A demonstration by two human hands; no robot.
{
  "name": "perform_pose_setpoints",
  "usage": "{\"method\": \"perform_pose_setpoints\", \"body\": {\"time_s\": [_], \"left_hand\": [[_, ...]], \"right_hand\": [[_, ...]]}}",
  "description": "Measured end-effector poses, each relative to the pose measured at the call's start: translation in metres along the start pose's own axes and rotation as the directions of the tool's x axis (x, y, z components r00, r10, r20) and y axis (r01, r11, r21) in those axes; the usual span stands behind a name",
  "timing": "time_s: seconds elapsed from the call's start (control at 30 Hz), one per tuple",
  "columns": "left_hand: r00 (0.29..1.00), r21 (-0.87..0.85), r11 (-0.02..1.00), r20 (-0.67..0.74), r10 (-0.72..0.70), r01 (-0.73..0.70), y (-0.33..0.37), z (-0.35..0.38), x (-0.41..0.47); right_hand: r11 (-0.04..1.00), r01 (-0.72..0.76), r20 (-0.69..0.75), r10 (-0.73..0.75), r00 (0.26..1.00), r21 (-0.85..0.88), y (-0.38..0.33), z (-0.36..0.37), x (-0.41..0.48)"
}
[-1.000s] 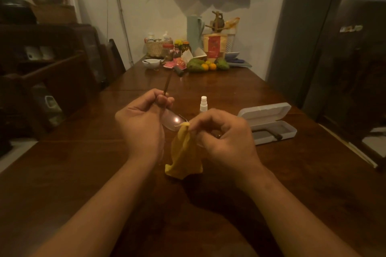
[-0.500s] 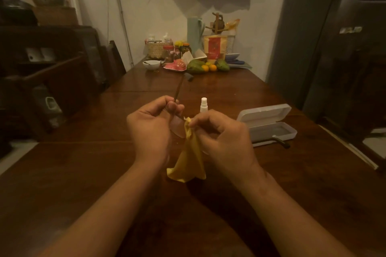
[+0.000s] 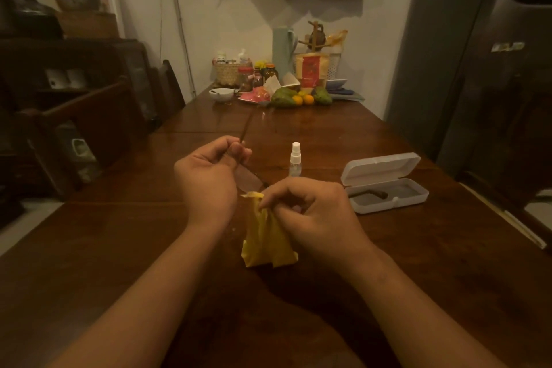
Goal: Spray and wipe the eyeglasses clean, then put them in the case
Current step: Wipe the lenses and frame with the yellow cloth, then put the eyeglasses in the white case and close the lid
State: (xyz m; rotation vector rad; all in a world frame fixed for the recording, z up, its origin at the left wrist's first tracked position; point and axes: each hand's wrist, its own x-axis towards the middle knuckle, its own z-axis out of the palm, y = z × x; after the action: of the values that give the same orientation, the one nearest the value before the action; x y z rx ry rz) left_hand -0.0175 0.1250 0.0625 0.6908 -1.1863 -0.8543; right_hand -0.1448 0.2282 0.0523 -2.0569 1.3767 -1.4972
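My left hand (image 3: 209, 176) grips the eyeglasses (image 3: 249, 178) above the wooden table; one lens shows beside the thumb and a thin temple arm sticks up and away past the fingers. My right hand (image 3: 310, 212) pinches a yellow cloth (image 3: 265, 239) against the lower edge of that lens, and the rest of the cloth hangs down. The other lens is hidden behind my right hand. A small clear spray bottle (image 3: 295, 160) with a white top stands just beyond the hands. To the right lies the white glasses case (image 3: 385, 182), lid open, with a dark piece inside.
At the table's far end sit a bowl (image 3: 221, 95), jars, a basket, a pink plate, green and orange fruit (image 3: 301, 98) and a tall pale jug (image 3: 282, 51). Dark chairs (image 3: 89, 128) stand on the left, a grey refrigerator (image 3: 493, 75) on the right.
Both hands shifted slightly right with the glasses. The cloth pinch slid down along the lens, so more of the lens shows now. The bottle and case have not moved.
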Motion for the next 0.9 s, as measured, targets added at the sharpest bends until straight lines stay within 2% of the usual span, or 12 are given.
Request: {"method": "perform_pose_setpoints", "body": {"time_s": [0.2, 0.33, 0.4, 0.53, 0.67, 0.77, 0.9], "left_hand": [[0.991, -0.081, 0.994, -0.108, -0.082, 0.074, -0.003, -0.005, 0.012], [0.983, -0.135, 0.988, -0.152, -0.101, 0.08, 0.0, -0.011, 0.017], [0.976, -0.179, 0.979, -0.173, -0.134, 0.102, 0.002, -0.012, 0.018], [0.966, -0.23, 0.965, -0.19, -0.174, 0.129, 0.005, -0.012, 0.017], [0.956, -0.214, 0.963, -0.207, -0.21, 0.165, 0.005, -0.013, 0.018], [0.951, -0.208, 0.959, -0.201, -0.235, 0.193, 0.005, -0.012, 0.017], [0.947, -0.232, 0.946, -0.176, -0.27, 0.227, 0.005, -0.01, 0.015]], "right_hand": [[0.994, -0.086, 0.048, 0.09, 0.995, -0.074, 0.005, 0.0, 0.0], [0.953, -0.245, 0.145, 0.272, 0.951, -0.178, 0.012, 0.007, 0.001], [0.934, -0.306, 0.137, 0.333, 0.933, -0.182, 0.015, 0.008, 0.003], [0.901, -0.375, -0.011, 0.382, 0.924, -0.216, 0.023, -0.001, 0.005], [0.889, -0.446, -0.198, 0.421, 0.885, -0.105, 0.027, -0.007, 0.009], [0.91, -0.414, -0.335, 0.398, 0.854, 0.025, 0.027, -0.008, 0.012], [0.933, -0.323, -0.396, 0.361, 0.845, 0.161, 0.024, -0.013, 0.014]]}}
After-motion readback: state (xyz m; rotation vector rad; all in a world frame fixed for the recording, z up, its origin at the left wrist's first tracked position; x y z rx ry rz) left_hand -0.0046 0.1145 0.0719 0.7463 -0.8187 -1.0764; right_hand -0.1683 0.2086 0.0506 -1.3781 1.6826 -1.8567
